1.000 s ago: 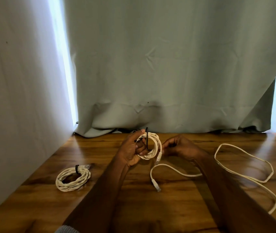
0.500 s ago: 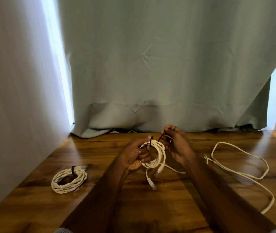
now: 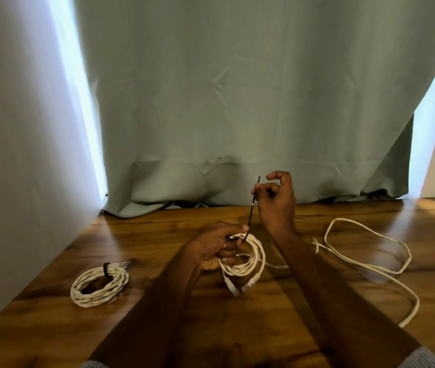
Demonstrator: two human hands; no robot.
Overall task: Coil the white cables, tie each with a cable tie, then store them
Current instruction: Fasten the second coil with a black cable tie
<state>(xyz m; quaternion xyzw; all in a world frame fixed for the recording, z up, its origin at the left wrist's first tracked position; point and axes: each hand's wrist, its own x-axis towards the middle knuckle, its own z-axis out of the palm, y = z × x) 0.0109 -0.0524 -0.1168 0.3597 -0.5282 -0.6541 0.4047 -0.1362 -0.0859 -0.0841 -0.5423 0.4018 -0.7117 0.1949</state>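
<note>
White cable, second coil [image 3: 247, 257]: you have it gathered in your left hand [image 3: 215, 247], fingers curled around the bundled loops and thumb pressing on top where the black cable tie [image 3: 252, 208] crosses them. The coil is held just above the wooden table [image 3: 158, 235], its two connector ends hanging below the loops. Your right hand [image 3: 274, 200] is raised above and behind the coil, fingers curled, pinching the free tail of the tie between thumb and forefinger; the tail runs straight and taut from the coil up to that pinch, with a short tip standing clear above it. Judgement: the step in hand is cinching the tie on this coil. Whether the tail has passed through the tie's head cannot be told, as your left thumb and fingers cover that spot. The next move calls for a firm pull along the line of the tail while the left hand keeps the loops together, so that no turn slips out of the band. To your left, on the table, a tied coil [image 3: 99, 284] lies flat with a dark tie around it. To your right, a loose cable [image 3: 370, 264] sprawls uncoiled across the table, well apart from your hands; it is not yet coiled or tied. No storage place is visible.
</note>
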